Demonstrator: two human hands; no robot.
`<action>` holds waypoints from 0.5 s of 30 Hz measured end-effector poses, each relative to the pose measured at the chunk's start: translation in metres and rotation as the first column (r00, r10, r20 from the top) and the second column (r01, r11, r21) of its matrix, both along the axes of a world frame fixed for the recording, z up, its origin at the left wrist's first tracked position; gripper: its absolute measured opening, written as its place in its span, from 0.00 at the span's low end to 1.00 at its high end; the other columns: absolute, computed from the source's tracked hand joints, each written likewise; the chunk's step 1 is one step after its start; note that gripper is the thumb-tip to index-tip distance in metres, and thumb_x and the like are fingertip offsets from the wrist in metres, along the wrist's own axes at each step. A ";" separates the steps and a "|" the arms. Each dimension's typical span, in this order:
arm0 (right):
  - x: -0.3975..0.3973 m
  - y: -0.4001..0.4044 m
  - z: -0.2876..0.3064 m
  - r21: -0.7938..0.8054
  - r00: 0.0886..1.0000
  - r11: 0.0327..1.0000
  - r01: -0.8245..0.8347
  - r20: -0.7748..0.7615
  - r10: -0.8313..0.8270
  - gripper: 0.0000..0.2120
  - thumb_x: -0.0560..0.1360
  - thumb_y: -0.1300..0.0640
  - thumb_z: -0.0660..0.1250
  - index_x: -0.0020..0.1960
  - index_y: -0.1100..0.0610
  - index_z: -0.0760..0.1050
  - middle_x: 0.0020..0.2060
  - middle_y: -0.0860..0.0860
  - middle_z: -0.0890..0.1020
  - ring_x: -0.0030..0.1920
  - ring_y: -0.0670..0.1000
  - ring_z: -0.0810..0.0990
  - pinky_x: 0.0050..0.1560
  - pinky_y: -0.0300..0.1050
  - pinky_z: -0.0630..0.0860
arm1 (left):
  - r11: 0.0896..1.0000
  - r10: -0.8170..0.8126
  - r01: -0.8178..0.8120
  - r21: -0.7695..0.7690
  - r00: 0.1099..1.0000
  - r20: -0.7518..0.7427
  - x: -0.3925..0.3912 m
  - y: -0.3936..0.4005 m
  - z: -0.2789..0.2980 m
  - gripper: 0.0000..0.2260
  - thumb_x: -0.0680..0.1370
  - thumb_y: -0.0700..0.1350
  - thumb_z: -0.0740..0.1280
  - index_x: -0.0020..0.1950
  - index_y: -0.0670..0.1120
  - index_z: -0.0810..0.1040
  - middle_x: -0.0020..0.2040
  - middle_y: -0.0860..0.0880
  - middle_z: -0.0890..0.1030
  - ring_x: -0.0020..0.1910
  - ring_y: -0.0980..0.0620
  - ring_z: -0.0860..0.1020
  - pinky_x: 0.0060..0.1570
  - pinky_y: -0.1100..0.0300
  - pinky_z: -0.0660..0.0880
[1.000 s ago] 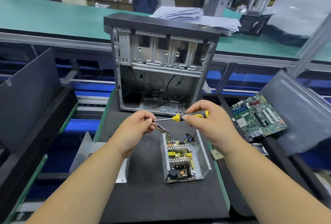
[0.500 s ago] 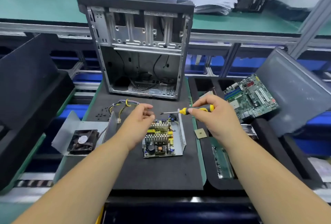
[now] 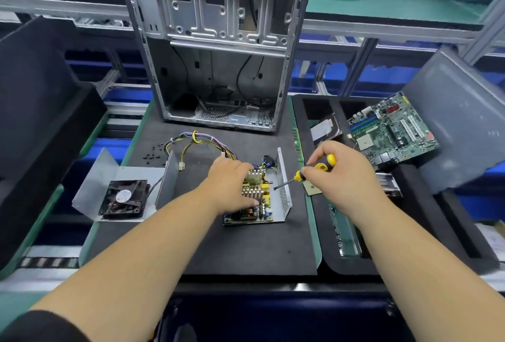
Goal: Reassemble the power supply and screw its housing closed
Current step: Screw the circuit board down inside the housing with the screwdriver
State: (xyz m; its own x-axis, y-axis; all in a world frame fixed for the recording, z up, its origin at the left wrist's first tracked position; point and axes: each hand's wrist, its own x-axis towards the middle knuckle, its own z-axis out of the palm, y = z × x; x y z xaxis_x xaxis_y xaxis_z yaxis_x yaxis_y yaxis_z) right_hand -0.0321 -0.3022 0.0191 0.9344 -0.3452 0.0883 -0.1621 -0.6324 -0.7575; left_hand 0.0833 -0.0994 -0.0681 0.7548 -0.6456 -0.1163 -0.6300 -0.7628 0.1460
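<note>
The opened power supply (image 3: 282,199) lies on the black mat, its circuit board with heat sinks and yellow parts exposed in a grey metal tray. My left hand (image 3: 232,185) rests flat on the board's left side, fingers spread over the heat sinks. My right hand (image 3: 341,177) grips a yellow and black screwdriver (image 3: 303,174), whose tip points down-left into the tray beside the board. The housing cover (image 3: 109,177) with its black fan (image 3: 124,199) lies open to the left. A bundle of coloured wires (image 3: 196,142) loops behind the supply. Small black screws (image 3: 153,151) lie scattered on the mat.
An empty computer case (image 3: 216,46) stands upright behind the mat. A green motherboard (image 3: 390,128) leans in a black foam tray (image 3: 410,232) at the right. A dark panel (image 3: 459,122) leans at far right, and black foam (image 3: 41,122) rises at left.
My head has tipped down and closer. My left hand dropped from the screwdriver tip onto the circuit board. My right hand lowered the screwdriver, tilting its tip down into the tray.
</note>
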 end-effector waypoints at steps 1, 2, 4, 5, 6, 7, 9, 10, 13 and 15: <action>0.000 0.002 0.000 -0.042 1.000 0.999 -0.010 -0.021 0.009 0.07 0.66 0.53 0.73 0.38 0.46 0.75 0.29 0.40 0.76 0.28 0.42 0.71 0.26 0.35 0.66 | 1.000 0.008 -0.008 -0.026 1.000 -0.006 0.000 0.000 -0.002 0.37 0.71 0.65 0.70 0.75 0.50 0.64 0.68 0.49 0.73 0.71 0.46 0.65 0.77 0.48 0.45; 0.001 0.005 0.000 -0.078 0.999 0.997 -0.019 -0.042 0.016 0.07 0.66 0.53 0.72 0.39 0.46 0.74 0.30 0.39 0.77 0.29 0.41 0.72 0.27 0.37 0.66 | 0.998 0.018 -0.019 -0.058 1.000 -0.016 0.000 0.001 -0.004 0.35 0.72 0.63 0.70 0.74 0.51 0.65 0.68 0.49 0.73 0.71 0.46 0.65 0.76 0.49 0.43; 0.001 0.008 -0.001 -0.101 0.997 0.994 -0.029 -0.078 0.021 0.06 0.66 0.53 0.71 0.39 0.46 0.74 0.32 0.38 0.78 0.29 0.41 0.73 0.27 0.38 0.65 | 0.994 0.030 -0.034 -0.100 0.999 -0.039 0.000 0.003 -0.005 0.32 0.74 0.60 0.71 0.74 0.51 0.66 0.68 0.49 0.73 0.71 0.46 0.64 0.76 0.51 0.41; 0.001 0.008 -0.001 -0.093 0.996 0.995 -0.032 -0.090 0.023 0.06 0.66 0.53 0.71 0.39 0.46 0.74 0.32 0.38 0.78 0.29 0.41 0.73 0.28 0.38 0.66 | 0.993 0.032 -0.037 -0.108 0.999 -0.043 0.000 0.004 -0.006 0.32 0.74 0.59 0.71 0.74 0.51 0.66 0.68 0.50 0.73 0.71 0.46 0.63 0.76 0.51 0.40; 0.002 0.009 -0.002 -0.086 0.995 0.996 -0.034 -0.099 0.026 0.06 0.66 0.53 0.71 0.39 0.47 0.74 0.32 0.38 0.78 0.28 0.41 0.72 0.28 0.38 0.66 | 0.993 0.033 -0.038 -0.109 0.998 -0.046 0.001 0.003 -0.006 0.31 0.74 0.59 0.71 0.74 0.51 0.66 0.68 0.50 0.73 0.72 0.46 0.63 0.76 0.51 0.40; 0.002 0.009 -0.003 -0.087 0.994 0.995 -0.039 -0.107 0.030 0.06 0.66 0.53 0.71 0.38 0.47 0.74 0.31 0.38 0.78 0.28 0.41 0.72 0.28 0.38 0.66 | 0.994 0.033 -0.037 -0.107 0.998 -0.046 0.001 0.003 -0.006 0.31 0.74 0.59 0.71 0.74 0.51 0.66 0.68 0.50 0.73 0.72 0.46 0.63 0.76 0.51 0.40; 0.003 0.011 -0.004 -0.105 0.991 0.993 -0.058 -0.123 0.045 0.06 0.66 0.54 0.71 0.37 0.47 0.73 0.32 0.37 0.77 0.28 0.40 0.72 0.27 0.38 0.65 | 0.993 0.032 -0.036 -0.111 0.999 -0.043 0.001 0.002 -0.007 0.31 0.74 0.59 0.71 0.74 0.51 0.66 0.68 0.50 0.73 0.72 0.46 0.63 0.76 0.51 0.40; 0.003 0.011 -0.005 -0.113 0.990 0.991 -0.068 -0.132 0.053 0.06 0.66 0.54 0.71 0.37 0.47 0.73 0.32 0.37 0.77 0.28 0.40 0.72 0.27 0.38 0.65 | 0.993 0.031 -0.036 -0.116 0.999 -0.044 0.001 0.002 -0.008 0.31 0.74 0.59 0.71 0.74 0.51 0.66 0.68 0.49 0.73 0.72 0.46 0.63 0.76 0.51 0.40; 0.004 0.014 -0.011 -0.117 0.984 0.989 -0.088 -0.163 0.068 0.06 0.65 0.54 0.71 0.37 0.47 0.73 0.30 0.42 0.78 0.27 0.42 0.71 0.27 0.39 0.67 | 0.993 0.031 -0.036 -0.115 0.998 -0.046 0.001 0.002 -0.008 0.31 0.75 0.59 0.70 0.74 0.51 0.66 0.68 0.49 0.72 0.72 0.45 0.62 0.76 0.50 0.40; 0.005 0.017 -0.014 -0.118 0.979 0.988 -0.102 -0.188 0.078 0.06 0.65 0.54 0.70 0.37 0.48 0.74 0.31 0.46 0.78 0.27 0.44 0.70 0.30 0.42 0.70 | 0.994 0.032 -0.036 -0.108 0.999 -0.040 0.001 0.002 -0.009 0.32 0.75 0.59 0.70 0.74 0.51 0.66 0.68 0.49 0.72 0.71 0.45 0.63 0.76 0.50 0.40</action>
